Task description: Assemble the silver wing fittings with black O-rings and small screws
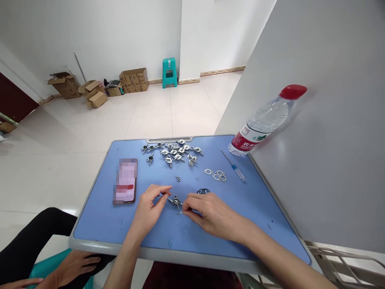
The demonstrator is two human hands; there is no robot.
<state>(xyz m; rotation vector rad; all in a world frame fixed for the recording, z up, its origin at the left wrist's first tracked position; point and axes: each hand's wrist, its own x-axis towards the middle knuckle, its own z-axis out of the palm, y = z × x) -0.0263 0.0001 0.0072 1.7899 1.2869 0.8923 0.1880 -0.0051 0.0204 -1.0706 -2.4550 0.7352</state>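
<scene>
A small metal fitting point(176, 201) with a dark round centre and side lugs lies on the blue table between my hands. My left hand point(150, 205) is at its left end, thumb and fingertips closed around the projecting tip. On the other side, my right hand point(207, 210) pinches a small thin piece point(179, 213) just below the fitting; its kind is too small to tell. Several black rubber rings point(203, 191) lie behind my right hand. Several tiny metal bits point(178, 179) sit beyond the fitting.
Several similar metal fittings point(177, 151) are heaped at the table's far side. Flat metal gaskets point(216, 176), a screwdriver point(234, 165) and a water bottle point(261, 124) stand or lie rightward. A phone point(125, 180) lies left. Another person's hand point(76, 265) rests beside the table.
</scene>
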